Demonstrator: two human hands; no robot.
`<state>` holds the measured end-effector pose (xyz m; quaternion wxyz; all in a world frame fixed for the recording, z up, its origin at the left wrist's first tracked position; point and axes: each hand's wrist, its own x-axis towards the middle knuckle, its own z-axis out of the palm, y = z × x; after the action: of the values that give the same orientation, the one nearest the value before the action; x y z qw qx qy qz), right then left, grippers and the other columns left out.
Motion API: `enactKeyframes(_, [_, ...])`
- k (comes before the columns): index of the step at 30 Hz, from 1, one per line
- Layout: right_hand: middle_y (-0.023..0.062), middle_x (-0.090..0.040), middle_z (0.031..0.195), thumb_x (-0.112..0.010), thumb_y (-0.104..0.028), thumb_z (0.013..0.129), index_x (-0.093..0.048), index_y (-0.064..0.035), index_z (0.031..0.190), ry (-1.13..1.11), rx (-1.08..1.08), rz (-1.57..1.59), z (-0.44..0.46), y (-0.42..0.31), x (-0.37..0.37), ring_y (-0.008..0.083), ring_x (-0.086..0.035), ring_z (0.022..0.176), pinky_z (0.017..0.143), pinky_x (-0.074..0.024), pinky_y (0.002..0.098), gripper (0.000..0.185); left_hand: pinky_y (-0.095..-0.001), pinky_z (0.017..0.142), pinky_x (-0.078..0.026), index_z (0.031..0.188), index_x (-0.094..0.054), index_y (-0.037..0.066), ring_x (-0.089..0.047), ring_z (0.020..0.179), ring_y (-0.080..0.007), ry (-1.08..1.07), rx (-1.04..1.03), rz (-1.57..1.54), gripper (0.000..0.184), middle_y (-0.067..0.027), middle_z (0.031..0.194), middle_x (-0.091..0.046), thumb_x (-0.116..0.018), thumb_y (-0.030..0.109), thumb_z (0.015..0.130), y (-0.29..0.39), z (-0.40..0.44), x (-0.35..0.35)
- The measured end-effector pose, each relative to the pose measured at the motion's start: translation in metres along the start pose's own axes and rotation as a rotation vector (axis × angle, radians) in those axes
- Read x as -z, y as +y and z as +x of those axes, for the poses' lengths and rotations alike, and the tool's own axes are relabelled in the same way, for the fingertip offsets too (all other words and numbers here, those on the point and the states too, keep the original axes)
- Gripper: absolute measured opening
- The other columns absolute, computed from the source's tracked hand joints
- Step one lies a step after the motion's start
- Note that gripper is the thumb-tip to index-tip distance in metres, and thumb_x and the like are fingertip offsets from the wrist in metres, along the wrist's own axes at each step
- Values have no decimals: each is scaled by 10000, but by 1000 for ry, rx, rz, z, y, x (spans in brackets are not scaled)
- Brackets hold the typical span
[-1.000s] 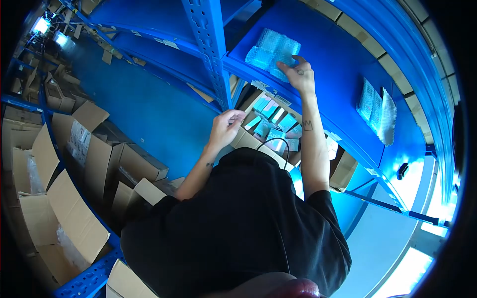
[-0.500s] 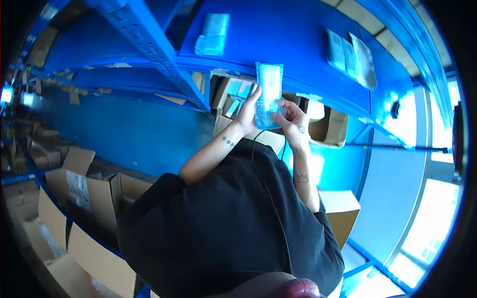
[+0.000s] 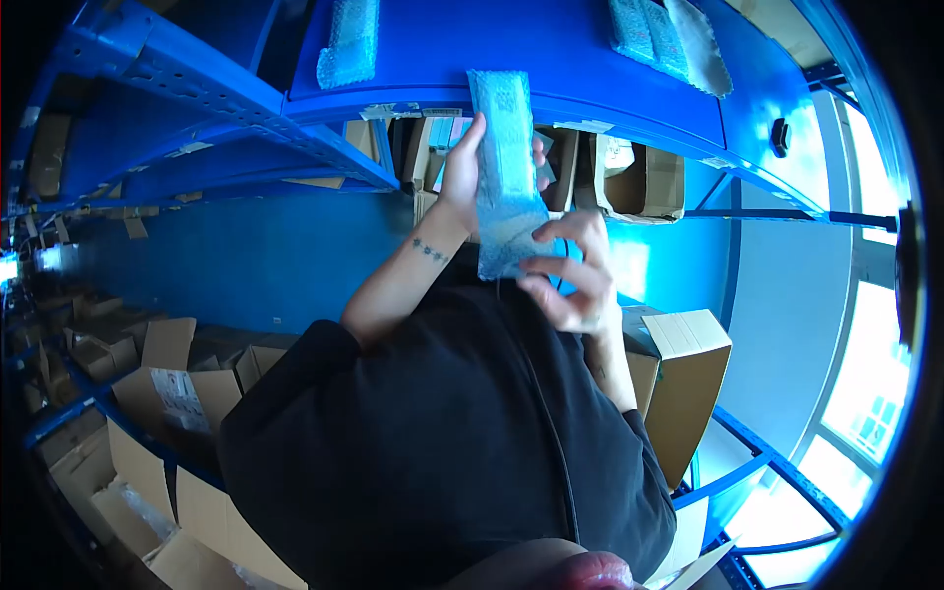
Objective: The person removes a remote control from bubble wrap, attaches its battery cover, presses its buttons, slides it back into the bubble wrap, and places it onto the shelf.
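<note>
The bubble-wrapped packet [image 3: 504, 147] lies along the palm side of the left hand [image 3: 460, 182], in front of the black shirt [image 3: 423, 442] and just by the front edge of the blue shelf [image 3: 433, 44]. The left thumb is along one long side of the packet, and the fingertips come out at the other side, so this hand is clamped on it. The long, narrow packet points away from the body, with its looser, wrinkled end nearest to the chest.

The right hand [image 3: 575, 270] is beside this loose end. Its fingers are bent and apart from each other, with the thumb lower; the hand is a little blurred, and I cannot tell if a fingertip touches the wrap. The left forearm goes forward and inward from a bent elbow, and the right forearm comes up from the other side, partly hidden behind its hand
</note>
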<state>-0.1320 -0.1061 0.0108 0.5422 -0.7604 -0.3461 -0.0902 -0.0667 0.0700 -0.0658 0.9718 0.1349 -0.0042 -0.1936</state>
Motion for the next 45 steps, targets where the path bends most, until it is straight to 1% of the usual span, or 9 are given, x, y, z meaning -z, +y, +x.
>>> enactKeyframes(6, [91, -613, 1002, -765, -351, 773, -735, -93, 842, -124, 272, -430, -7, -33, 19, 240, -543, 881, 776, -475, 381, 269, -421, 804, -523, 1255, -477, 63, -632, 923, -223, 35, -166, -38, 494, -138, 1069, -616, -378, 467, 989, 37, 10, -17])
enactKeyframes(11, [107, -607, 995, -684, -395, 815, -738, -83, 797, 171, 332, -290, 13, -42, 45, 262, -538, 948, 779, -471, 407, 317, -429, 809, -529, 1220, -501, 65, -638, 929, -213, 131, -378, 116, 490, -126, 1047, -629, -388, 476, 979, 57, 10, -68])
enactKeyframes(13, [132, -607, 1050, -666, -399, 809, -741, -70, 791, 277, 162, -226, 40, -58, 45, 275, -544, 985, 790, -470, 414, 338, -406, 800, -541, 1236, -489, 66, -637, 938, -207, 202, -468, 264, 478, -124, 1054, -632, -371, 458, 989, 51, 4, -80])
enactKeyframes(16, [164, -599, 1126, -703, -326, 782, -745, -65, 795, 128, 234, -346, 68, -54, 47, 305, -541, 1057, 836, -470, 435, 265, -418, 813, -541, 1235, -494, 75, -639, 945, -203, 151, -502, 305, 484, -117, 1052, -637, -371, 472, 986, 45, 0, -88])
enactKeyframes(18, [182, -573, 1233, -731, -231, 751, -747, -77, 857, -91, 233, -482, 79, -49, 40, 350, -516, 1152, 906, -451, 466, 188, -431, 827, -542, 1235, -498, 83, -642, 953, -199, 96, -558, 349, 490, -109, 1050, -642, -370, 485, 984, 49, -1, -95])
enactKeyframes(24, [188, -532, 1313, -725, -151, 748, -735, -92, 955, -66, 293, -615, 70, -25, 3, 389, -471, 1232, 975, -417, 500, 216, -453, 853, -537, 1243, -497, 94, -647, 947, -205, 91, -608, 259, 505, -112, 1059, -644, -354, 503, 982, 47, -9, -100])
enactKeyframes(28, [193, -444, 1426, -676, -125, 807, -751, -104, 1000, -37, 249, -685, 72, -17, -10, 425, -368, 1338, 1056, -376, 543, 208, -467, 870, -533, 1244, -496, 92, -644, 970, -210, 179, -684, 249, 522, -119, 1066, -642, -337, 513, 980, 35, -9, -97])
enactKeyframes(33, [209, -387, 1453, -670, -151, 812, -703, -119, 1077, -66, 330, -636, 76, -14, -2, 436, -338, 1352, 1073, -327, 576, 269, -484, 877, -528, 1249, -493, 92, -641, 986, -211, 132, -656, 147, 528, -120, 1071, -639, -317, 513, 982, 41, -11, -89])
enactKeyframes(45, [246, -294, 1498, -642, -164, 854, -681, -82, 1100, -164, 234, -658, 77, -10, -14, 469, -277, 1382, 1094, -284, 600, 263, -522, 895, -508, 1264, -483, 103, -629, 1005, -223, 136, -765, 240, 535, -114, 1095, -629, -316, 524, 979, 53, -19, -79])
